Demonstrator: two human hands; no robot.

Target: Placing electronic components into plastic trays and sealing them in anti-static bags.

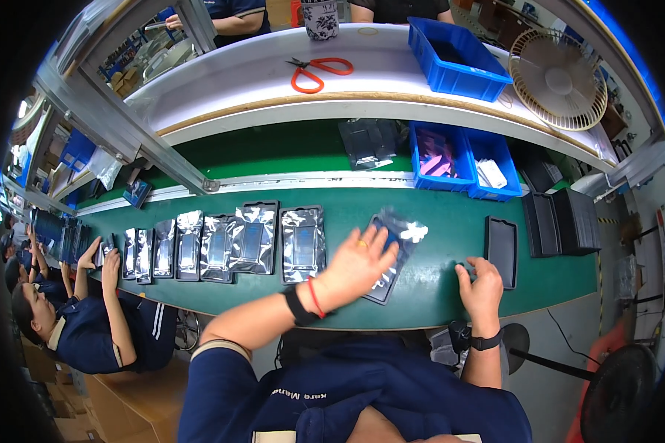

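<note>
My left hand (pixel 356 269) lies flat over a shiny silver antistatic bag (pixel 406 235), its fingers stretched out and pressing on it. Under that bag sits a shallow black tray (pixel 380 297), tilted on the green bench. My right hand (pixel 482 289) is raised at the bench's front side, thumb apart from the loosely bent fingers, with nothing in it. Just beyond it stands a bare black tray (pixel 501 247). To the left runs a row of several black trays with silver bags, the nearest being a bagged tray (pixel 303 244).
Stacked black trays (pixel 573 221) stand at the right. Blue bins hold pink pieces (pixel 437 155) and white pieces (pixel 490 174) under the shelf (pixel 251 92). Red-handled scissors (pixel 320 72), a blue bin (pixel 458 63) and a fan (pixel 558 77) are above. A co-worker (pixel 89 332) works at left.
</note>
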